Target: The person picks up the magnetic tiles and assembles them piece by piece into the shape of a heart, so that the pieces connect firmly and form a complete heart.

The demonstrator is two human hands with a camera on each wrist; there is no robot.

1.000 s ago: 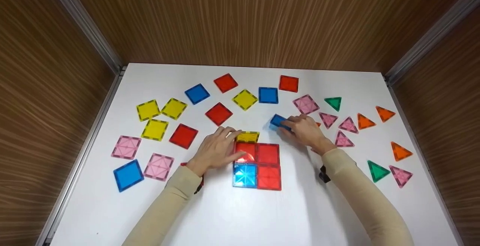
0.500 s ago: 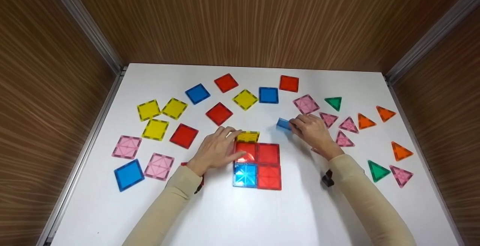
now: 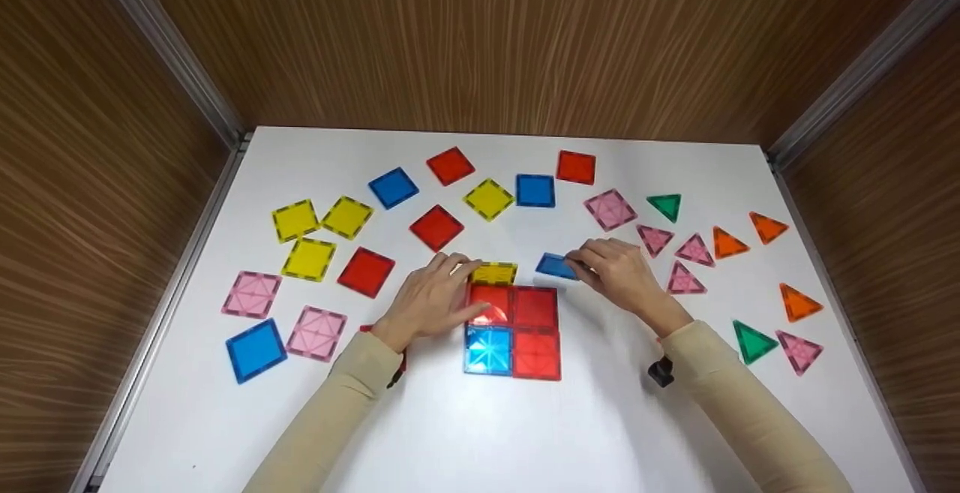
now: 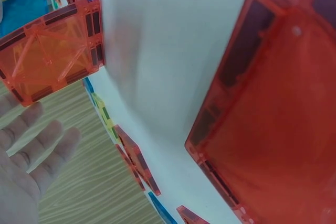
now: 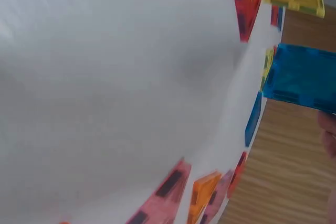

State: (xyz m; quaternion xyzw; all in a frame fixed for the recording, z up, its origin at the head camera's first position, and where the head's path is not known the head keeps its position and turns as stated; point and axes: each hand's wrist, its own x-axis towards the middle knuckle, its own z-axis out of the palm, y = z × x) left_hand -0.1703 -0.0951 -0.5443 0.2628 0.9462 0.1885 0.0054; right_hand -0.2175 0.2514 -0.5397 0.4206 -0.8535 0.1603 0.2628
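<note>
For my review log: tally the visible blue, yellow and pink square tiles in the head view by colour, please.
Blue squares: 5, including the one pinched in the right hand
Yellow squares: 5, including the upright one by the left hand
Pink squares: 3, all loose
Total: 13

Head view: desk (image 3: 450, 440) bright, glaring at six o'clock; blue tile (image 3: 489, 352) flares white; soft shadow at five; wooden wall (image 3: 480, 43) at twelve dimmer. Left-wrist view: hazy, red tile (image 4: 278, 124) at four soft-focus. Right-wrist view: dim, blurred, pale glare at ten.
</note>
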